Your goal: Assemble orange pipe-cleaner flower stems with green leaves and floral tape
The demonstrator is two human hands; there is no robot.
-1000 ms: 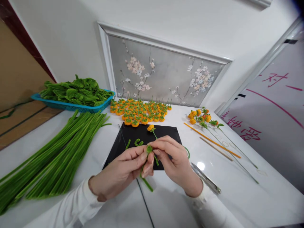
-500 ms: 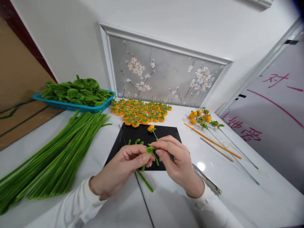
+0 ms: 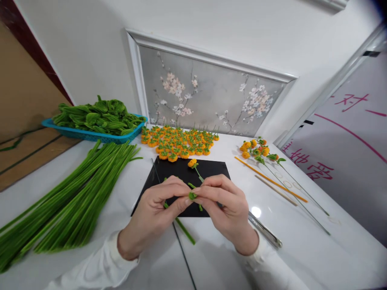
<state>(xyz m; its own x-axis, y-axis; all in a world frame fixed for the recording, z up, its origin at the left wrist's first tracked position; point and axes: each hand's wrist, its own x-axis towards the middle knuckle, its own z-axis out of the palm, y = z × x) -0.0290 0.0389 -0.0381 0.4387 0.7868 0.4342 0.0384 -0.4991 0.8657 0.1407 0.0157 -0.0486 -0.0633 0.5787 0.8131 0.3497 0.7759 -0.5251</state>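
Note:
Between my fingertips, over the black mat [image 3: 216, 169], is a small green chenille leaf [image 3: 192, 195]. My left hand [image 3: 161, 207] pinches it from the left with thumb and forefinger. From the other side my right hand [image 3: 225, 205] pinches it too, the two hands nearly touching. Just beyond lies an orange chenille flower [image 3: 192, 163] on a short green stem. Below my hands a green chenille stem [image 3: 186, 231] and a long thin dark wire [image 3: 183, 249] rest on the table. Short green pieces on the mat are partly hidden by my fingers.
A blue basket [image 3: 121, 139] of green leaves and a bundle of green chenille stems [image 3: 81, 197] lie left. Behind the mat stand many orange flower heads [image 3: 184, 141]. Right are finished flower sprays [image 3: 260, 149], an orange stick [image 3: 272, 179] and metal tweezers [image 3: 266, 229].
My hands have closed in on the leaf, which now looks smaller and more folded between my fingertips. My left hand's fingers have straightened and moved slightly right.

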